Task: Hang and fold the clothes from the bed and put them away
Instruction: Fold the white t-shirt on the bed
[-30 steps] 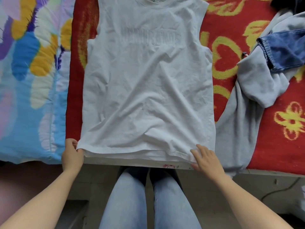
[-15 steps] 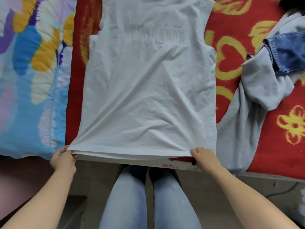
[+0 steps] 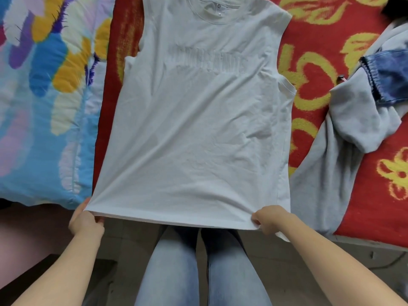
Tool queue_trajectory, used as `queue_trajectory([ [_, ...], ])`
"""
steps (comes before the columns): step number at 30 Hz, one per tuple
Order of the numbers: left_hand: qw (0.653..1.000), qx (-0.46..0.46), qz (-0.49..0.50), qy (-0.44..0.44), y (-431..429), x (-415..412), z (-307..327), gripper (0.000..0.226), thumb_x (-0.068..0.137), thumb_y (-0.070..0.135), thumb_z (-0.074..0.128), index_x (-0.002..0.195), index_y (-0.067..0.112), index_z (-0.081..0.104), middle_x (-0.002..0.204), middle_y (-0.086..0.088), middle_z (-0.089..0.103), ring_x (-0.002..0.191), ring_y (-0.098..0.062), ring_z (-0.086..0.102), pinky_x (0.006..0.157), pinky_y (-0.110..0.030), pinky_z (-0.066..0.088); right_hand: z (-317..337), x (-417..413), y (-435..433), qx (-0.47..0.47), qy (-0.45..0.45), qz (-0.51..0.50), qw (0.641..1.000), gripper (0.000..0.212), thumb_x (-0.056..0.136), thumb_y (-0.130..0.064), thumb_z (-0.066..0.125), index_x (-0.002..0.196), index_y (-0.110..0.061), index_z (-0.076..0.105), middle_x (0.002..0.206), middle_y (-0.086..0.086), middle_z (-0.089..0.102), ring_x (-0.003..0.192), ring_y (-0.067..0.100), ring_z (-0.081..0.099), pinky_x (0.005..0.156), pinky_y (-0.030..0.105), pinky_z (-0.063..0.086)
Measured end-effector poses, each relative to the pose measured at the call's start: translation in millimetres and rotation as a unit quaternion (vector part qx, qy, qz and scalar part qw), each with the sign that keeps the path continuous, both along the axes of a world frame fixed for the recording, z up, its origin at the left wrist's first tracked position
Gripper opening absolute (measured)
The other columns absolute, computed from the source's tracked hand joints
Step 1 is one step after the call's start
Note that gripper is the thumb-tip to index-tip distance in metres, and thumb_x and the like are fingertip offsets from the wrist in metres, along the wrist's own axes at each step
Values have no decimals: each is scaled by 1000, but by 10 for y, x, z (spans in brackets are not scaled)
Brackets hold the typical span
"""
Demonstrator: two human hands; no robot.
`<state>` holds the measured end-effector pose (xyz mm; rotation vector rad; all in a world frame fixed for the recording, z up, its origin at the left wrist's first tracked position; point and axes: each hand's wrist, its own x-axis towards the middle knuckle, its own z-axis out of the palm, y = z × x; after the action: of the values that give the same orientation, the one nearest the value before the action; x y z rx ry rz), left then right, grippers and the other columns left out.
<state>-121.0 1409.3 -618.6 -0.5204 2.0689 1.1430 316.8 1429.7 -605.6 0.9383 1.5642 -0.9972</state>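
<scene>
While the white sleeveless shirt (image 3: pixel 198 129) lies spread on the red bedcover (image 3: pixel 364 217), its hem taut over the bed's near edge, the grip of the left hand (image 3: pixel 85 221) pinches the hem's left corner and that of the right hand (image 3: pixel 268 219) the right corner. A grey sweatshirt (image 3: pixel 326 173) lies bunched near the right edge.

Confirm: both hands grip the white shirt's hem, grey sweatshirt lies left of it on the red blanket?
Wrong side. Head view: the grey sweatshirt lies right of the white shirt on the red blanket; left hand and right hand do grip its hem.
</scene>
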Motion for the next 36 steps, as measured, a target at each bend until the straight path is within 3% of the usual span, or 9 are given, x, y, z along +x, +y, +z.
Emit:
queue_trajectory([
  [3,970,-92,-210,84,-65,2,-3,26,91,4,51,104,17,69,113,-8,64,101,-25,60,80,-31,50,-6,-20,18,-8,-6,-25,1000,27,86,-11,44,65,-26,34,68,-7,38,57,10,32,53,22,26],
  [6,810,-231,-510,173,-61,-35,4,44,91,-1,36,125,15,60,130,-19,53,113,-40,49,87,-42,42,-11,-71,-2,1,-3,-77,997,17,87,-36,56,84,-21,48,82,-4,49,72,15,45,63,25,35],
  [9,723,-308,-577,223,143,10,62,36,93,11,40,123,14,60,127,-22,48,113,-42,44,92,-49,39,-16,-155,117,37,1,-119,992,44,86,-55,54,103,-14,54,100,2,59,87,21,52,69,29,38],
  [11,698,-322,-583,262,344,112,136,32,94,17,41,116,8,63,123,-25,48,111,-43,44,92,-50,37,22,-216,282,81,7,-124,989,44,91,-56,45,96,-13,50,89,2,55,80,21,50,61,28,36],
  [13,684,-309,-598,281,555,263,183,33,95,18,39,112,1,63,120,-27,48,109,-43,43,91,-49,37,69,-257,452,119,12,-145,982,41,94,-53,41,97,-13,48,86,2,54,77,21,49,55,27,32],
  [18,667,-230,-640,303,1112,614,284,31,95,17,39,104,0,64,120,-24,49,107,-39,44,88,-45,38,227,-382,873,181,40,-238,953,37,98,-43,38,112,-11,51,109,8,61,93,24,58,62,29,37],
  [23,643,-167,-680,311,1700,783,398,31,97,17,38,109,3,63,124,-19,50,110,-36,44,88,-42,38,344,-466,1311,242,35,-246,938,29,98,-34,38,111,-12,52,106,8,62,86,23,54,63,30,35],
  [28,680,-93,-674,274,2253,697,383,29,95,15,42,113,4,62,125,-21,49,111,-38,48,92,-43,42,317,-403,1722,317,18,-238,918,26,98,-29,38,108,-11,54,108,6,58,95,24,53,64,30,36],
  [36,679,-23,-684,265,2970,684,290,29,93,11,44,117,5,60,124,-20,49,111,-35,49,91,-43,43,315,-286,2469,379,2,-129,916,30,98,-30,39,119,-13,50,120,7,49,113,24,42,73,30,36],
])
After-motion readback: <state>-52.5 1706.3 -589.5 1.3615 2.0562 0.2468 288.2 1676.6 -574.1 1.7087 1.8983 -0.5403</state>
